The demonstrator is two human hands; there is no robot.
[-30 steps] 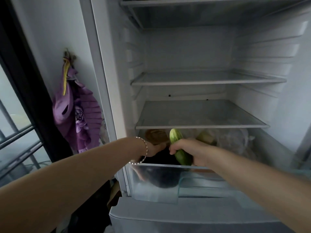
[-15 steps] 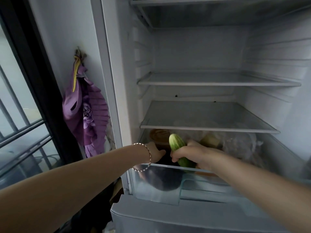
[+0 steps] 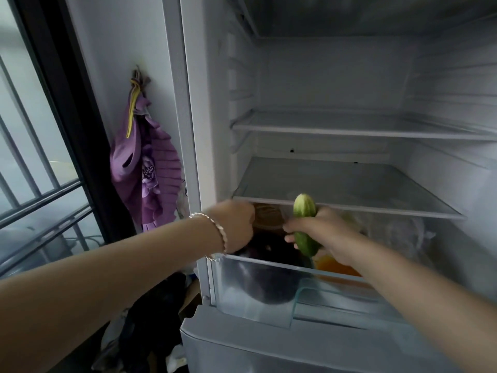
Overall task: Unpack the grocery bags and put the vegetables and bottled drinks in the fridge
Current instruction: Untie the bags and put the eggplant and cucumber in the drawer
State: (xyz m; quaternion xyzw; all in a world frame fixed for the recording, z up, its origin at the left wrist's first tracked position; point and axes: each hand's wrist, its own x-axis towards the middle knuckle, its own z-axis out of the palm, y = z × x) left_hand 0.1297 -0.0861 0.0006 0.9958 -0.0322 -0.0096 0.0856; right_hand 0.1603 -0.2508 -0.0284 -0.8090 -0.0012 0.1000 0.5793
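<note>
Here we are at the open fridge: our right grip (image 3: 320, 232) is wrapped round the middle of the cucumber (image 3: 304, 208). It stands almost upright, pale tip level with the front edge of the glass shelf (image 3: 336, 184), lower end over the open crisper drawer (image 3: 255, 286). The landing spot lies straight below this hand, and we reckon the long axis must tip flat to fit under that shelf. Our left grip (image 3: 236, 224) reaches in at the drawer's left side, above a dark rounded thing (image 3: 269, 251). Its fingers are hidden, so we cannot tell if it holds anything. Something orange (image 3: 333, 266) and crumpled clear plastic (image 3: 395, 230) lie inside, too murky to name.
</note>
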